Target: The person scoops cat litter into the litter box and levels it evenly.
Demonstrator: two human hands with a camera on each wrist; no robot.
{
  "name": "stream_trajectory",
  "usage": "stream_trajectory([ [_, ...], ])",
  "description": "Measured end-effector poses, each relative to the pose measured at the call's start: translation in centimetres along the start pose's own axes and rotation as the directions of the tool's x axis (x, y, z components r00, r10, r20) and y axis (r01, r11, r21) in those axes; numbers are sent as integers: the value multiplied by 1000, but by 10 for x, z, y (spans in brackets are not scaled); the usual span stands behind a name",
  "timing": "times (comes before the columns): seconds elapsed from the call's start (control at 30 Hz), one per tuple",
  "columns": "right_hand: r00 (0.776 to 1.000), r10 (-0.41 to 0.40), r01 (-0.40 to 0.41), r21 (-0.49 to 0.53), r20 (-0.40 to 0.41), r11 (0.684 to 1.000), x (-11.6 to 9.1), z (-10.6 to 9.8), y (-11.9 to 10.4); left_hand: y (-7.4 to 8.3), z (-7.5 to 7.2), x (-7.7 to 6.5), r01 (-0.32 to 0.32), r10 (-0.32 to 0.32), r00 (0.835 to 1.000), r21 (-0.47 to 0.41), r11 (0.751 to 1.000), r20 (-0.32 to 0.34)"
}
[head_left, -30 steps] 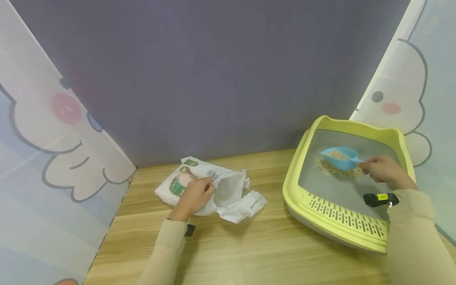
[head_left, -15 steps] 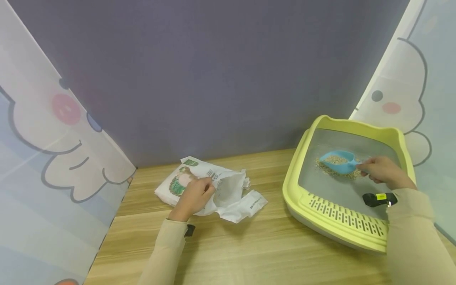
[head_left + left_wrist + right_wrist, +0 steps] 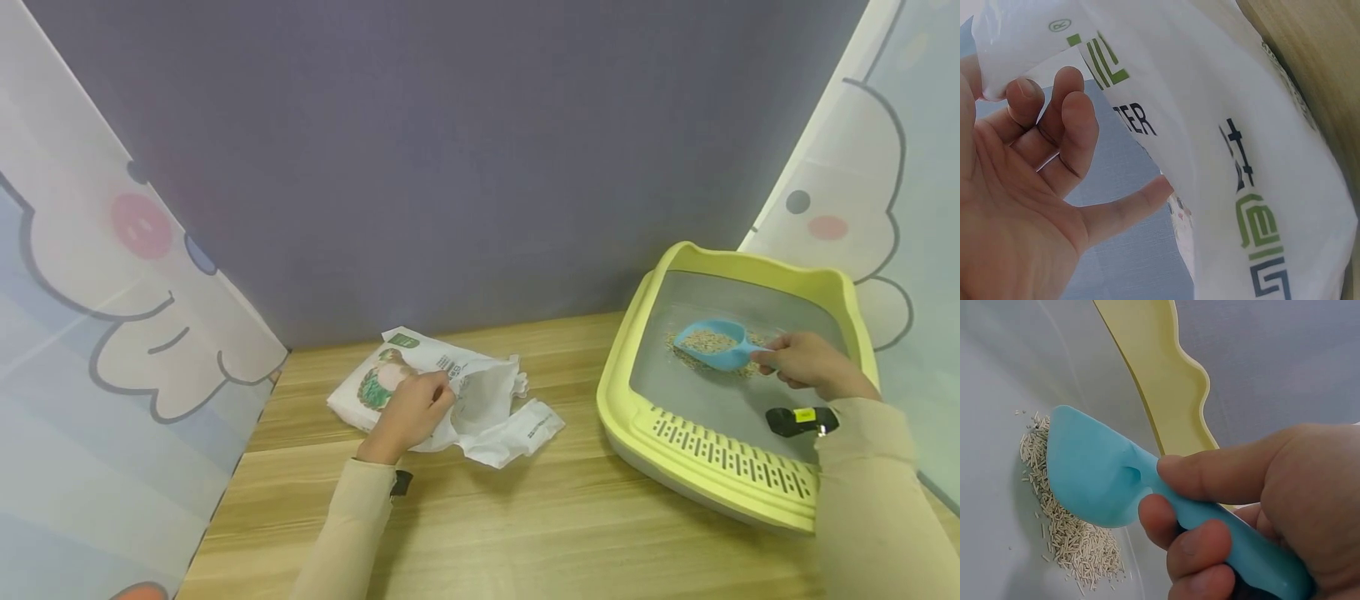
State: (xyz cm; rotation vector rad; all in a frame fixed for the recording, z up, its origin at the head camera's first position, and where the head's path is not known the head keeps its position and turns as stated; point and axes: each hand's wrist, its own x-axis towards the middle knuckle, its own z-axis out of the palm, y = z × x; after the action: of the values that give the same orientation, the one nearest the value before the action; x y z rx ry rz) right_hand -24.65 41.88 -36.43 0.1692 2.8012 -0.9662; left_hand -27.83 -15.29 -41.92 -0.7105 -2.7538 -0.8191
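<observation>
On the left, my left hand pinches the edge of a white litter bag, whose torn mouth faces right. In the left wrist view the bag's printed side hangs beside the curled fingers, with the little finger stretched against it. My right hand grips the handle of a light blue scoop inside the yellow-rimmed litter tray. Pale pellets lie in the scoop's bowl. The right wrist view shows the scoop's underside, just over a pile of litter pellets on the tray floor.
Both the bag and the tray stand on a wooden table. A dark grey panel rises behind them. Printed panels flank the table on both sides. The tray has a slotted front ledge.
The right hand has lowered the scoop slightly and tilted it, so it covers more of the pile below, with pellets still inside. My left hand and the bag have stayed in place.
</observation>
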Motion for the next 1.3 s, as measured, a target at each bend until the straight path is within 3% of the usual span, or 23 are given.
stream_trajectory([
  [1.3, 1000, 5, -5, -46, 2, 999, -3, -3, -1, 1, -1, 2, -7, 7, 1000, 13, 1000, 10],
])
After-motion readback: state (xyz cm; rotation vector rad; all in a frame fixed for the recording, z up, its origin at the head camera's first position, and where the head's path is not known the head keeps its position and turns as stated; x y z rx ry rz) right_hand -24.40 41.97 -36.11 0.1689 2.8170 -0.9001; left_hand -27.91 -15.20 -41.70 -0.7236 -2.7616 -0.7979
